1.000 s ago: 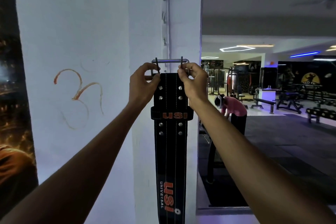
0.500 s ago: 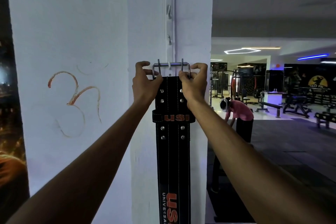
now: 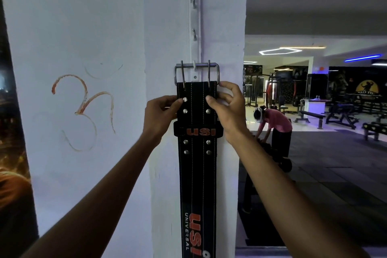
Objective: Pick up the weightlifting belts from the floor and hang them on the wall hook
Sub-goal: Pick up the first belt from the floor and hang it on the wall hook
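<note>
A single head-worn wide-angle camera faces forward, close to a white painted pillar (image 3: pixel 109 27) at 12 o'clock, with dim gym floor (image 3: pixel 335 163) receding toward 3 o'clock.

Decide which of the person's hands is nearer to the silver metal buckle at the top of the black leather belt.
Right. The right hand reaches up beside the silver metal buckle's lower right corner, while the left hand grips the black leather belt lower, below the buckle's left side.

Belt keeper loop (image 3: pixel 198 131): "USI" in orange. Lower on the weightlifting belt (image 3: pixel 198 184), toward 6 o'clock: large orange "USI", white "UNIVERSAL" beside it, both running vertically. Far wall logo unreadable.
</note>
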Demonstrator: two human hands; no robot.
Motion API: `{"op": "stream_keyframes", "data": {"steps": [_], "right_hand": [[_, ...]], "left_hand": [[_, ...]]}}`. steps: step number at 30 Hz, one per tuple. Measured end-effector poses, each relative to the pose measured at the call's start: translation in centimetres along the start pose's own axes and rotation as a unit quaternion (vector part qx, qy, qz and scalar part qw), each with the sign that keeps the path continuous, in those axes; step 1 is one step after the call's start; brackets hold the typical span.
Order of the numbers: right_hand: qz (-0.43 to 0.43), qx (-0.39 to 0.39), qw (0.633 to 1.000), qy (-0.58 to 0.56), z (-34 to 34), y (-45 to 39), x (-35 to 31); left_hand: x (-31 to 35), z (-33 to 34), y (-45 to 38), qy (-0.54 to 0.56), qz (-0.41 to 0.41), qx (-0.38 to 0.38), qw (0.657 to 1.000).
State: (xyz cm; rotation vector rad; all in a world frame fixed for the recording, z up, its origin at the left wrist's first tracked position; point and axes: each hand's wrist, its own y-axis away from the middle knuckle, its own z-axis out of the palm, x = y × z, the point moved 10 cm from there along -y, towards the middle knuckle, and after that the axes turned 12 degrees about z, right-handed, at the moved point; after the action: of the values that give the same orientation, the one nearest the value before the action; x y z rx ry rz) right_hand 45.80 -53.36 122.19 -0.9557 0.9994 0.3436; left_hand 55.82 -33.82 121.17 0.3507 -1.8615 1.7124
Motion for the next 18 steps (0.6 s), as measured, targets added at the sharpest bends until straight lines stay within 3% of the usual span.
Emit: {"op": "stream_keyframes", "data": {"steps": [4, 11, 18], "right_hand": [[0.003, 0.005, 0.999, 0.045, -0.1, 0.5, 0.7], [-0.075, 0.098, 0.98, 0.154, -0.9, 3.4, 0.4], [-0.233, 0.133, 0.904, 0.332, -2.2, 14.0, 1.0]], "left_hand": [[0.1, -0.4, 0.4, 0.004, 0.001, 0.005, 1.0], [-0.2, -0.7, 2.9, -0.076, 0.013, 0.005, 0.997], [-0.2, -2.7, 12.6, -0.171, 0.016, 0.026, 0.985]]}}
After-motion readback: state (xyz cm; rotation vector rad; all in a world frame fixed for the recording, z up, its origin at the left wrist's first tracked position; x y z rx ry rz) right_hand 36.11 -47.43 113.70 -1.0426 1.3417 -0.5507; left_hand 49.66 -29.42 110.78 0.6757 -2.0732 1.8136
